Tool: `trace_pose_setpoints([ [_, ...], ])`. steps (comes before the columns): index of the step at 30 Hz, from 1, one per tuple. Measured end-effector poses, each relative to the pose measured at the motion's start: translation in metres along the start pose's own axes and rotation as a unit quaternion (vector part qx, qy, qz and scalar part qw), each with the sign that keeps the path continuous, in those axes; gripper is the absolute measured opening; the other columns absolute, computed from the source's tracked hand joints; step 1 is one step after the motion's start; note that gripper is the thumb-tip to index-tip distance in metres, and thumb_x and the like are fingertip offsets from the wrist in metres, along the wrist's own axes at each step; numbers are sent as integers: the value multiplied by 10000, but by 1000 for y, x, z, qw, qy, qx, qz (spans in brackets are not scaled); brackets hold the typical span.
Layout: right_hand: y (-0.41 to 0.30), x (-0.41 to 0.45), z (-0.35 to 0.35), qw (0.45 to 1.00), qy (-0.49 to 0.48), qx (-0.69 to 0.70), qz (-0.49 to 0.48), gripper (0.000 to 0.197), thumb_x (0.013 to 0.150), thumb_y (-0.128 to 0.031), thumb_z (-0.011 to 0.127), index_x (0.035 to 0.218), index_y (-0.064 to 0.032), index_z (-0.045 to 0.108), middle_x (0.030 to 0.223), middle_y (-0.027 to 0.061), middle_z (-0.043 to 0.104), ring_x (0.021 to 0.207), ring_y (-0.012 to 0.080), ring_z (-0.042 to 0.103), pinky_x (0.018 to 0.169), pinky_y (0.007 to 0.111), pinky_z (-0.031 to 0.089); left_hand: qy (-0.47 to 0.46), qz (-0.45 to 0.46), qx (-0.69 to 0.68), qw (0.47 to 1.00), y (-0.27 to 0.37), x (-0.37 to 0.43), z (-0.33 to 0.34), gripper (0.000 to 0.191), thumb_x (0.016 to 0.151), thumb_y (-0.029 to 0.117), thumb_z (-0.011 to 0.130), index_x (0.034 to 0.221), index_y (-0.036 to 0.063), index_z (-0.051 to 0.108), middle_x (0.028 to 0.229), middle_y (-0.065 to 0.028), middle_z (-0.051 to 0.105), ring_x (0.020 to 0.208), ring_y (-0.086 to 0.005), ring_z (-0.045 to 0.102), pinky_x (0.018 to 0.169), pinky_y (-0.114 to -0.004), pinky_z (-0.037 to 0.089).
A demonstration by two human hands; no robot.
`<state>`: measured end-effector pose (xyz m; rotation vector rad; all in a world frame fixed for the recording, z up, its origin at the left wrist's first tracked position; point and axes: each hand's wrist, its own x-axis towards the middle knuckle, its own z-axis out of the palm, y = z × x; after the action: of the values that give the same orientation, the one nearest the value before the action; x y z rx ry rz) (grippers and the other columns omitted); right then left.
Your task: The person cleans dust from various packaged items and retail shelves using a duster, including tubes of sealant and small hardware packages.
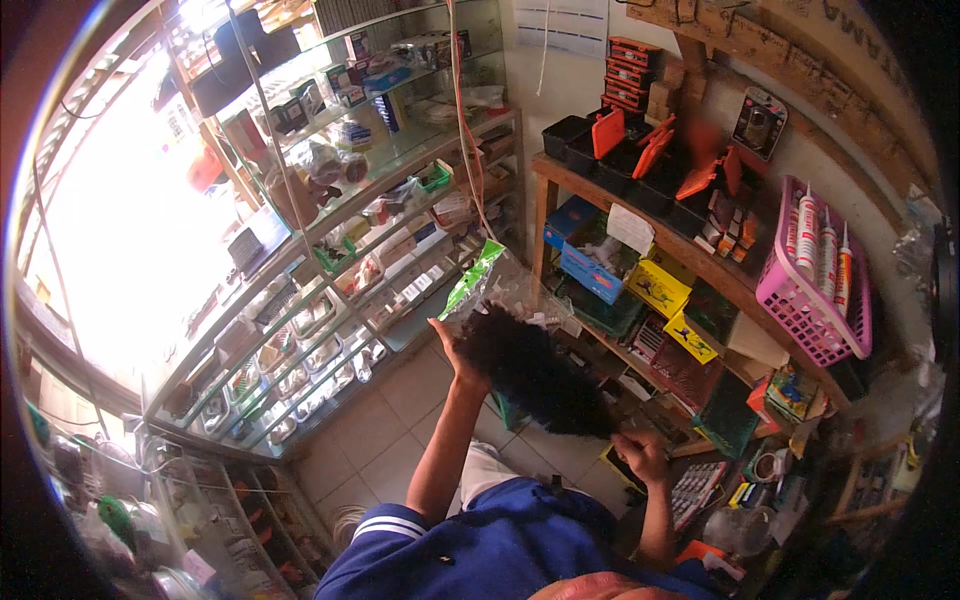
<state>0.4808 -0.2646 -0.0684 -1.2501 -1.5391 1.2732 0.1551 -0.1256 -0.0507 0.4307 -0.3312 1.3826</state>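
Note:
In my right hand (640,454), at the lower right, is the end of a dark, fluffy duster (536,371). The duster slants up and left across the middle, its bushy part passing close to my left hand (463,358). My left hand holds a clear plastic packet with a bright green header (474,279), thumb at its lower edge. The duster's dark fibres hide most of the left fingers and part of the packet.
A glass display counter (405,341) with small goods runs along the left. At the right a wooden shelf (675,225) bears black cases with orange lids and a pink basket (817,315) of sealant tubes. Cords hang in front. Floor tiles (390,409) show between.

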Motion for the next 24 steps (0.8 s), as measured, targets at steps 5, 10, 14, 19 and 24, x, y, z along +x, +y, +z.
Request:
trace_pose_setpoints([
  [5, 4, 5, 6, 1000, 12, 9, 14, 306, 878, -147, 544, 598, -51, 464, 551, -15, 451, 501, 50, 373, 463, 243, 287, 265, 3, 108, 958, -1, 13, 7, 1081, 695, 858, 206, 1325, -8, 352, 1317, -164, 428, 1192, -313, 424, 1028, -444, 307],
  [10, -4, 18, 13, 999, 39, -10, 11, 281, 866, -136, 553, 609, -45, 487, 552, -11, 466, 501, 57, 404, 467, 248, 308, 292, 7, 73, 954, 13, 28, -9, 1049, 704, 849, 244, 1300, -4, 380, 1273, -179, 458, 1158, -322, 446, 1023, -440, 322],
  [14, -19, 36, 23, 994, -5, -95, 45, 282, 863, -153, 557, 615, -29, 504, 547, 1, 476, 509, 72, 438, 476, 255, 325, 119, -12, 59, 991, 43, 31, -73, 1044, 704, 851, 234, 1312, 16, 381, 1263, -167, 472, 1163, -305, 446, 1018, -418, 331],
  [19, -21, 73, 43, 999, 46, 2, 26, 302, 874, -189, 547, 621, -28, 516, 545, 1, 474, 507, 79, 434, 481, 263, 323, 237, -11, 132, 963, 38, 86, -33, 1089, 704, 859, 153, 1297, -23, 393, 1268, -172, 471, 1108, -291, 487, 932, -376, 402],
  [24, -12, 126, 86, 998, 28, 30, -43, 307, 887, -150, 536, 610, -32, 475, 537, -2, 446, 487, 75, 389, 476, 270, 305, -128, -22, 69, 989, 83, 135, -73, 1049, 746, 820, 94, 1366, 5, 323, 1291, -117, 470, 1170, -262, 420, 1036, -347, 264],
])
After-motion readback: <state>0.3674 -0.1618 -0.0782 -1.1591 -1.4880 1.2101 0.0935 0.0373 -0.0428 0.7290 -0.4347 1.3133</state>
